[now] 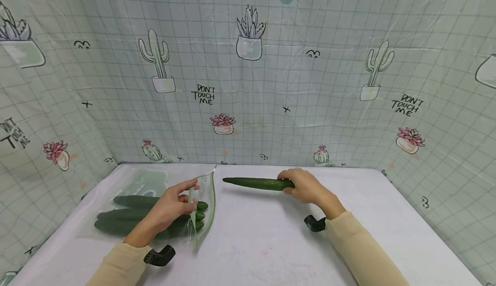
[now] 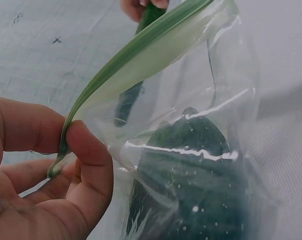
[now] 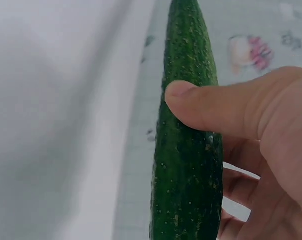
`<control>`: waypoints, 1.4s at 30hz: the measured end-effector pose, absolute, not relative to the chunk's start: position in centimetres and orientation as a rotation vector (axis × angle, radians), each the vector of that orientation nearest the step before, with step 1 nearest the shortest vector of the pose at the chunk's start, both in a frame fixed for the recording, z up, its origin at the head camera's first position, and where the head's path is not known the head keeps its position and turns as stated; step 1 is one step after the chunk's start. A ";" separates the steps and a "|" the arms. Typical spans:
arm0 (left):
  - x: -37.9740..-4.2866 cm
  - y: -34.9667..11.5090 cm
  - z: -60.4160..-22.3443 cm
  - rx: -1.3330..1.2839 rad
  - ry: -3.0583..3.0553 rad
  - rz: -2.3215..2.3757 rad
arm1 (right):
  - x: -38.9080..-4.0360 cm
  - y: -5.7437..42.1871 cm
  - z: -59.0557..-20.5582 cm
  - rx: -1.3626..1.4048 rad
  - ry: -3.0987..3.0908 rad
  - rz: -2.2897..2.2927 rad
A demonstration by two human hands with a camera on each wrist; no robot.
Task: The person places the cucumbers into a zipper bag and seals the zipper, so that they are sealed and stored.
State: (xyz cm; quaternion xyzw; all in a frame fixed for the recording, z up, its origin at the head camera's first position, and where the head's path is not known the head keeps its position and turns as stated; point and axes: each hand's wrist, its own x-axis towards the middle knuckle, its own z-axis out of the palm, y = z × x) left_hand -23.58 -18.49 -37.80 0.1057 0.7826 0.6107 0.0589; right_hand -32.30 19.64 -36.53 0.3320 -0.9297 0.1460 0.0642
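Observation:
A clear zip bag (image 1: 212, 204) with a green edge lies at the left of the table, its mouth facing right and spread apart. Several cucumbers (image 1: 125, 214) lie inside it, their tips near the mouth. My left hand (image 1: 170, 206) pinches the bag's green rim (image 2: 108, 72) between thumb and fingers. In my right hand (image 1: 304, 186) I grip one cucumber (image 1: 253, 183) by its right end, held above the table with its tapered tip toward the bag mouth. The right wrist view shows my thumb laid across this cucumber (image 3: 186, 165), the other fingers behind it.
A white cloth covers the table (image 1: 267, 243). Behind and on both sides hangs a pale checked curtain (image 1: 267, 88) with cactus drawings. A black wrist camera (image 1: 159, 256) sits at the left sleeve, and another camera (image 1: 314, 223) at the right one.

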 end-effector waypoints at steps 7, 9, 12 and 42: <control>-23.7 -18.4 -37.9 0.307 2.379 1.849 | -30.7 18.1 -35.1 1.082 -2.760 0.492; -23.7 -18.5 -37.9 0.318 2.382 1.846 | -30.3 17.4 -35.2 1.095 -2.744 0.488; -23.6 -18.4 -37.8 0.332 2.378 1.847 | -30.0 16.3 -35.8 1.108 -2.719 0.468; -23.5 -18.1 -37.9 0.326 2.315 1.866 | -31.8 4.2 -39.2 1.154 -2.713 0.411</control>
